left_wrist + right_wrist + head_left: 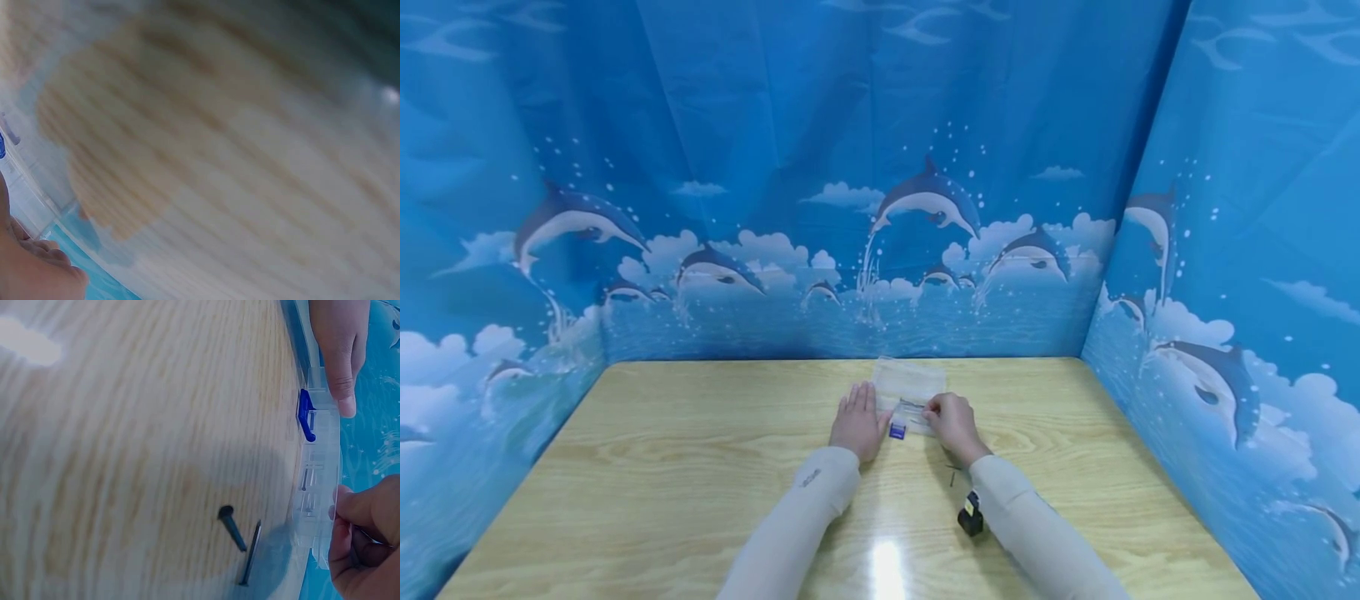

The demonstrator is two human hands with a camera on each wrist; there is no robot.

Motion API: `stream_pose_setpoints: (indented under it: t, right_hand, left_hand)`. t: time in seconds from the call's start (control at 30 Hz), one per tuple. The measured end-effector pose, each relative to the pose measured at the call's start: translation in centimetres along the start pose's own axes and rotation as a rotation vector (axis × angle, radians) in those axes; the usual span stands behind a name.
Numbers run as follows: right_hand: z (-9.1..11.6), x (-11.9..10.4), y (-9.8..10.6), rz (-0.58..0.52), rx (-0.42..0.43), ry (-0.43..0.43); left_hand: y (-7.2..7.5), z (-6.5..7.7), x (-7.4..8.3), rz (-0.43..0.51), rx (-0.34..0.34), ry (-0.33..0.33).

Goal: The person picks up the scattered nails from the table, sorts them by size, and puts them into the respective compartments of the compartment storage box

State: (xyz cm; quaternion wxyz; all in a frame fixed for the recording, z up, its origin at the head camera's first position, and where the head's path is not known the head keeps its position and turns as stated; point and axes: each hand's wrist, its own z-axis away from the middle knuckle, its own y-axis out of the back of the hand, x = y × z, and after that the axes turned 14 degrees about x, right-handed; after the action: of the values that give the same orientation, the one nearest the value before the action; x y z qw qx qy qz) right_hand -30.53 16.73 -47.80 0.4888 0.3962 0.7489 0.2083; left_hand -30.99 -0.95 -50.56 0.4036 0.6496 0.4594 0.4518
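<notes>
A clear plastic compartment box point(319, 462) with a blue latch point(306, 415) lies near the far edge of the table, its transparent lid point(910, 379) folded back. My left hand point(859, 425) rests at the box's left end, palm down with straight fingers. At the right end, my right hand point(957, 427) has its thumb and curled forefinger together close by the box wall; I cannot tell what is between the fingertips. Thin dark nails point(913, 405) show inside one compartment. On the table below the right forearm lie a thick-headed dark nail point(231, 528) and a slimmer nail point(251, 553).
A small black block-shaped item with a yellow patch point(970, 517) sits beside the right sleeve point(1022, 508). The wooden table point(685, 467) meets a blue dolphin-print curtain point(775, 208) at the back and right.
</notes>
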Motion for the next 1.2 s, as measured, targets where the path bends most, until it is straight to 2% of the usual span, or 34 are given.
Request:
stream_pose_setpoints:
  t: [0.7,1.2]
  right_hand:
    - [0.2,0.2,-0.1,-0.004,0.027,0.025]
    - [0.8,0.5,0.9,-0.034,-0.007,-0.023]
  left_hand:
    - [0.8,0.3,0.3,0.007,-0.011,0.006]
    - [0.4,0.3,0.1,0.028,0.000,-0.001]
